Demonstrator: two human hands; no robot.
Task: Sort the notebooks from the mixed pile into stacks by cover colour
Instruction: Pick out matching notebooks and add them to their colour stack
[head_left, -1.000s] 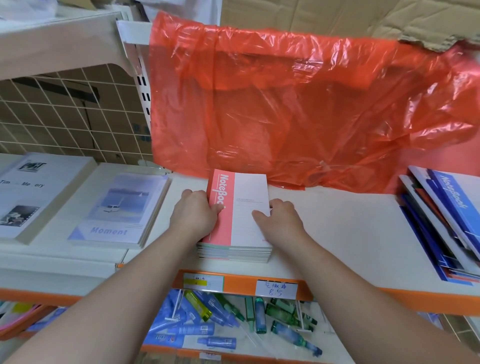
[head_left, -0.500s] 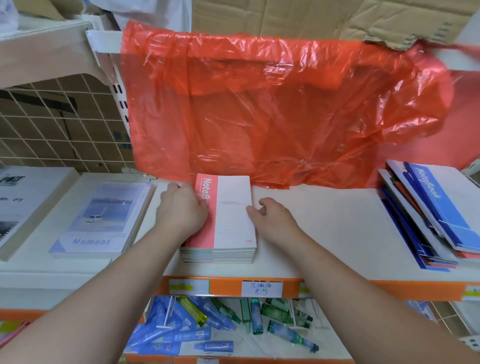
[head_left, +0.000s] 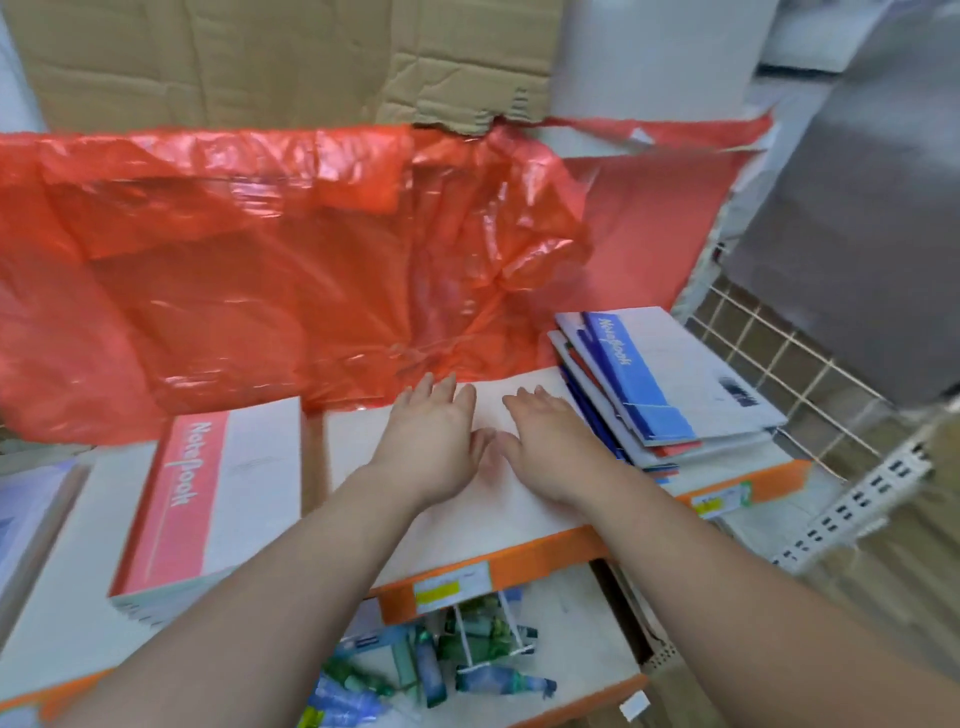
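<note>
holding nothing: left hand (head_left: 431, 441) and right hand (head_left: 550, 447) spread flat side by side, fingers straight, thumbs almost touching. low over a bare stretch of shelf (head_left: 483, 514); cannot tell whether resting on it or hovering.

just right of the right hand, against its outer edge, the mixed pile (head_left: 675, 415), fanned and skewed, with a blue notebook (head_left: 639, 384) on top and red and dark blue covers peeking out beneath. well left of the left hand, apart from it, the pink stack (head_left: 208, 493), squared up and neat. beyond the fingertips, a crumpled red plastic bag (head_left: 260, 270) draped down to the shelf. nearer than the wrists, below the shelf's orange front edge, a yellow price label (head_left: 452, 587) and bottles (head_left: 467, 654) on the lower shelf.

likely step: reaching for the next notebook from the pile. to do it well:
- slide the right hand under the top cover only, thumb on top, so as not to drag the slanted ones off the front edge.
- steady the rest of the pile with the left hand while lifting.
- read the spine colour before placing.
- start the blue stack on the bare stretch under the hands, clear of the pink one and of the bag.
- square the edges on setting down.
</note>
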